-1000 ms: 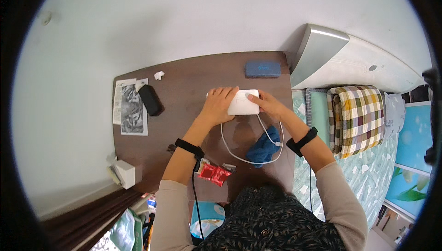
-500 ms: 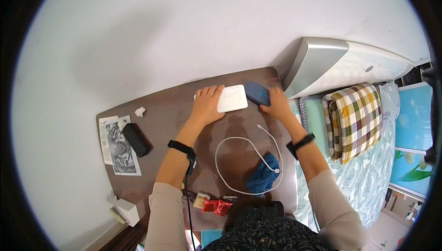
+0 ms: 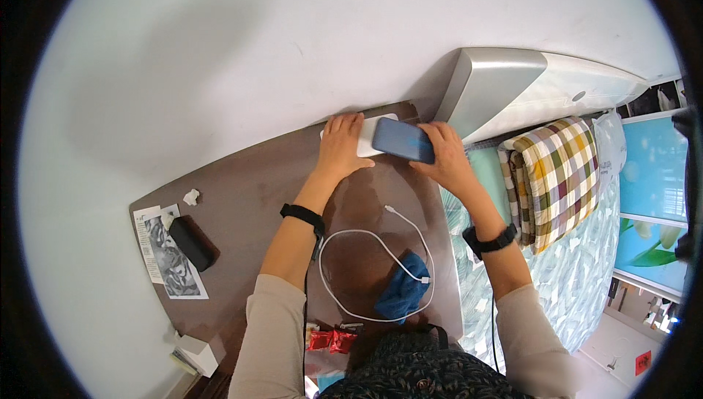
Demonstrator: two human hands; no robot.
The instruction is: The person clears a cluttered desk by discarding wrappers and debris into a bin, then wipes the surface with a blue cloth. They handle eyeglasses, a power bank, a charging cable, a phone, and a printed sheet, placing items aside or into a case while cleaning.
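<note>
The left hand (image 3: 341,146) grasps the left part of a white box (image 3: 368,135) near the far edge of the counter (image 3: 253,205). The right hand (image 3: 444,154) grasps a blue case (image 3: 403,140), which hides part of the white box; whether they touch, I cannot tell. A blue cloth (image 3: 399,296) lies on the counter.

A brown table (image 3: 249,209) stood against a pale wall (image 3: 351,55), where a soft shadow (image 3: 205,25) fell toward the left. At right, a bed (image 3: 476,289) with a silver-and-white headboard (image 3: 505,88) ran alongside — a checked quilt (image 3: 560,179) lay folded on it. Beyond the bed, blue panels (image 3: 654,161) bore pictures of white tulips — a cabinet-like front, brightly lit.
</note>
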